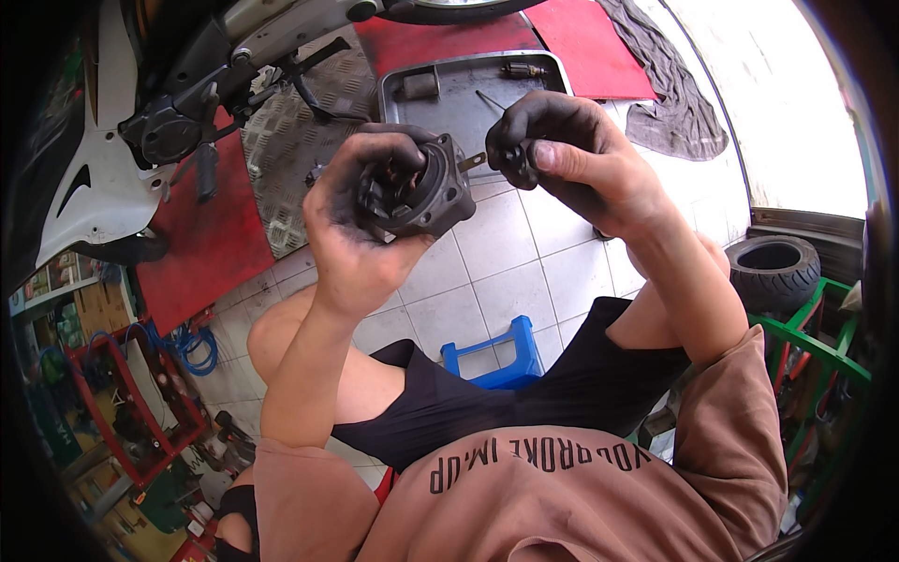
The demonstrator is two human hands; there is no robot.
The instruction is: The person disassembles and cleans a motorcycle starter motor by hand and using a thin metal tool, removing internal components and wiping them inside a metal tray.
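Note:
My left hand (pixel 346 220), blackened with grease, grips a dark round metal housing (pixel 448 201) with bolt holes around its flange. A short flat metal tab (pixel 474 162) sticks out of the housing toward my right hand. My right hand (pixel 590 155), also greasy, pinches a small dark part (pixel 518 169) between thumb and fingers, a short gap away from the tab. The fingers hide much of that part, and its kind is unclear. Beyond both hands lies a metal tray (pixel 382 98) holding a short metal cylinder (pixel 420 87), a motor armature (pixel 523 70) and a thin rod (pixel 489 99).
A motorcycle (pixel 169 126) stands at the upper left above red mats (pixel 201 253) and a tread plate (pixel 281 197). Below my hands is a blue plastic stool (pixel 524 356). A tyre (pixel 773 272) and green metal frame (pixel 815 342) are at the right; a dark cloth (pixel 679 126) lies behind.

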